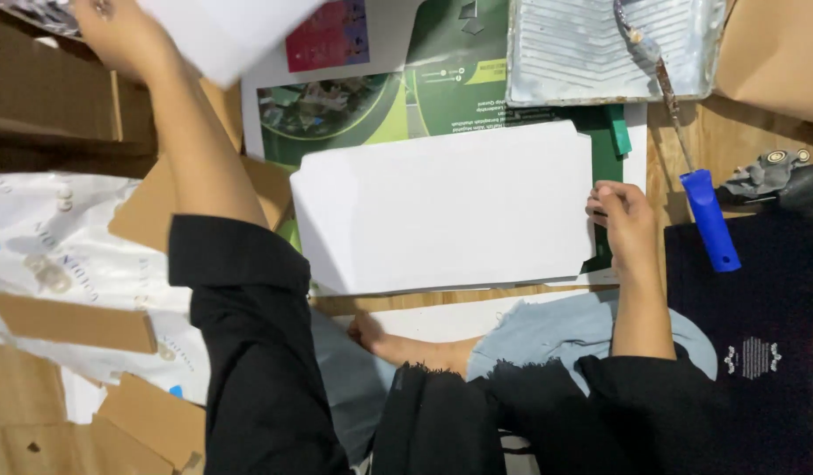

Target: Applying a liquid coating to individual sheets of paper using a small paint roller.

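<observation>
Two hands: both are seen from above, well apart, each on a white sheet.
Left hand (125,35): raised at the upper left edge of the view, closed on a blurred white sheet (226,31) that is lifted clear of the floor; the fingers are largely hidden behind the sheet.
Right hand (624,220): laid at the right edge of the large white board (446,207), fingertips curled onto that edge; whether it is pinched or only touched cannot be told.
Large white board: laid flat in the middle of the view, its corners cut off, over a green printed poster (380,101).
Sleeves: black sleeves (248,343) are worn on both arms; a bare foot (397,343) and pale blue cloth (565,330) are seen below the board.
Paint tray (547,53): a grey ribbed tray is set just beyond the board, at the top.
Roller: a paint roller with a blue handle (710,220) is leant from the tray down to the right of the right hand, near it but apart.
Dark mat (758,299): spread at the right, under the handle's end.
Cardboard pieces (72,321): scattered at the left over white printed plastic sheeting (63,255).
</observation>
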